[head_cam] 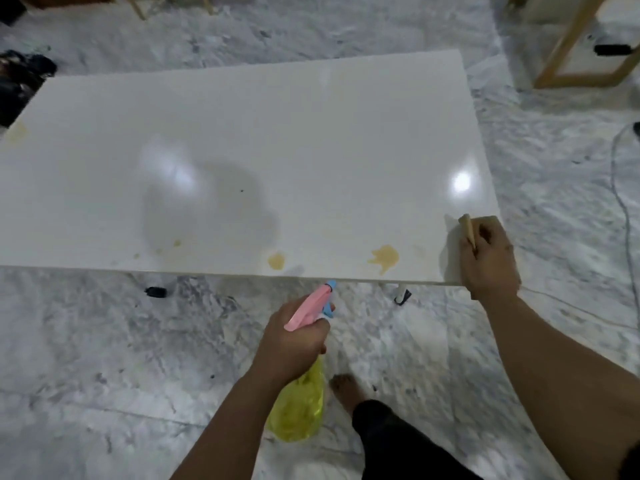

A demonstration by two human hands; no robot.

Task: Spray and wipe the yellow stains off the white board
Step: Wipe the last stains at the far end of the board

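The white board (pixel 242 140) lies flat and low over a marble floor. Yellow stains show near its front edge: a larger one (pixel 384 258), a smaller one (pixel 276 260), and faint spots (pixel 176 243) further left. Another pale stain (pixel 15 133) sits at the left edge. My left hand (pixel 294 341) grips a spray bottle with a pink head (pixel 308 311) and yellow-green body (pixel 299 410), its nozzle just short of the board's front edge. My right hand (pixel 488 261) rests on the board's front right corner and holds a tan cloth or pad (pixel 467 230), only partly visible.
Wooden frame legs (pixel 568 43) stand at the back right. A cable (pixel 620 202) runs along the floor on the right. Dark objects (pixel 20 81) lie at the back left. My bare foot (pixel 346 389) is on the floor below the board's edge.
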